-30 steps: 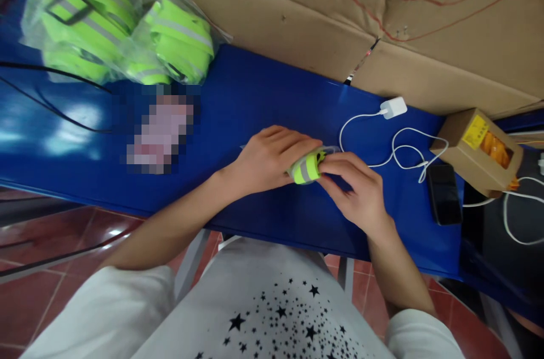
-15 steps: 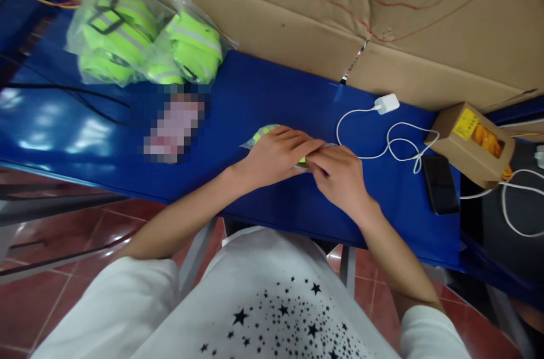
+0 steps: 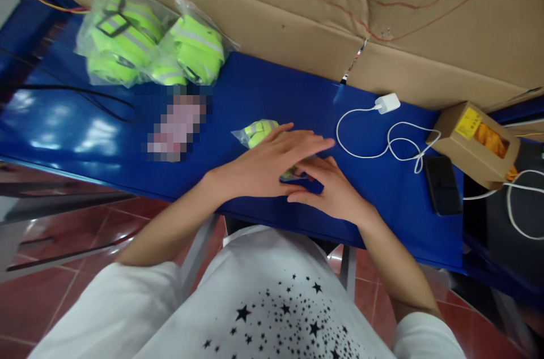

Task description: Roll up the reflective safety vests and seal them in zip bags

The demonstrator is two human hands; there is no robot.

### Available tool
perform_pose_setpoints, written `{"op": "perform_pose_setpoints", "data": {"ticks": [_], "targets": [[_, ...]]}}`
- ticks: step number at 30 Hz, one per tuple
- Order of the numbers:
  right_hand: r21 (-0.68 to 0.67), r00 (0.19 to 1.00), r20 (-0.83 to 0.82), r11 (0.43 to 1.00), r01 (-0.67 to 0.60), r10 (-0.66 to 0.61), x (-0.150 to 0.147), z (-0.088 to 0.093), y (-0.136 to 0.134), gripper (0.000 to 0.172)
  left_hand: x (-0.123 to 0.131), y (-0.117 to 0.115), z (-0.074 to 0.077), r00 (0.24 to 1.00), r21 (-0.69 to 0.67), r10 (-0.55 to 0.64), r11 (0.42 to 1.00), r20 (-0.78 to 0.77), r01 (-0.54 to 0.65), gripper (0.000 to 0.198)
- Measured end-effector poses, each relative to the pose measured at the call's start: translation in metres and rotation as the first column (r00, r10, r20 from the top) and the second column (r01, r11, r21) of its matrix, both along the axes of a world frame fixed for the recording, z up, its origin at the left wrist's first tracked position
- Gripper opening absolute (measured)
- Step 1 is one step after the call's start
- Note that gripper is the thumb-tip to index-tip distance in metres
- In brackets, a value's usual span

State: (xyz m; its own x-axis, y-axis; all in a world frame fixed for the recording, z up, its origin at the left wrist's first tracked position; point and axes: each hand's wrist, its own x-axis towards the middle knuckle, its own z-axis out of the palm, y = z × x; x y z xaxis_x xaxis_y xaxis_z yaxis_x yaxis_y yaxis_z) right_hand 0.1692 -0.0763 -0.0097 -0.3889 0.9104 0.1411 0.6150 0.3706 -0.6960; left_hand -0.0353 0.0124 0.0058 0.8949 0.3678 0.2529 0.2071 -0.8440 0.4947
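A small clear plastic bag (image 3: 260, 131) with a folded neon yellow-green reflective strap inside lies on the blue table in front of me. My left hand (image 3: 278, 158) is spread over it, fingers stretched out to the right, and hides its middle. Close by on the right is my right hand (image 3: 329, 180), its thumb and fingers apart around the bag's near right end. Its fingertips are partly behind my left hand, so I cannot tell whether they touch the plastic.
Larger clear bags of neon straps (image 3: 127, 36) stand at the back left, near a blurred-out pink rectangle (image 3: 181, 124). To the right are a white charger (image 3: 387, 103) with its cable, a black phone (image 3: 442, 184) and a cardboard box (image 3: 480, 144). Cardboard (image 3: 297, 13) lines the back.
My hands have opened from their closed position on the bag. The left fingers now stretch rightward, the right hand has shifted slightly nearer me, and more of the bag's left end shows.
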Motion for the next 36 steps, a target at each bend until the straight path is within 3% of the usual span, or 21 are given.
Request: {"op": "perform_pose_setpoints", "data": {"ticks": [3, 5, 7, 11, 14, 18, 21, 26, 30, 36], "targets": [[-0.009, 0.98, -0.066, 0.982, 0.187, -0.188, 0.006, -0.003, 0.002, 0.038, -0.023, 0.009, -0.002, 0.991, 0.001, 0.119, 0.993, -0.059, -0.119, 0.095], [-0.033, 0.946, -0.123, 0.954, 0.298, -0.3, 0.007, -0.006, 0.003, 0.029, -0.03, 0.012, -0.01, 0.977, 0.07, 0.198, 0.979, -0.078, -0.193, 0.086], [-0.064, 0.93, -0.145, 0.941, 0.332, -0.338, 0.005, -0.008, 0.003, 0.018, -0.03, 0.013, -0.021, 0.964, 0.144, 0.259, 0.958, -0.063, -0.247, 0.071], [0.042, 0.937, -0.051, 0.937, 0.347, -0.345, -0.001, -0.005, 0.0, 0.015, -0.021, 0.01, -0.038, 0.938, 0.207, 0.348, 0.917, -0.004, -0.34, 0.059], [0.169, 0.939, -0.015, 0.925, 0.341, -0.344, -0.003, 0.001, -0.003, 0.012, -0.018, 0.006, -0.04, 0.925, 0.221, 0.379, 0.899, 0.04, -0.378, 0.059], [0.367, 0.938, -0.038, 0.868, 0.334, -0.344, -0.005, -0.002, -0.006, 0.041, -0.016, 0.001, -0.036, 0.942, 0.289, 0.334, 0.898, 0.045, -0.332, 0.063], [0.423, 0.966, 0.006, 0.876, 0.232, -0.258, -0.005, -0.011, -0.006, 0.043, -0.016, 0.003, -0.035, 0.96, 0.372, 0.278, 0.888, 0.033, -0.27, 0.06], [0.3, 0.979, 0.059, 0.939, 0.169, -0.195, -0.003, -0.014, -0.003, 0.036, -0.016, 0.011, -0.037, 0.97, 0.443, 0.217, 0.863, 0.109, -0.243, 0.055], [0.118, 0.975, -0.209, 0.988, 0.096, -0.07, -0.007, -0.008, -0.002, 0.039, -0.011, 0.01, -0.035, 0.968, 0.412, 0.218, 0.876, 0.122, -0.249, 0.051], [0.015, 0.835, -0.461, 0.938, 0.345, -0.3, -0.01, 0.002, 0.001, 0.007, 0.012, 0.003, -0.029, 0.958, 0.345, 0.219, 0.898, 0.186, -0.272, 0.044]]}}
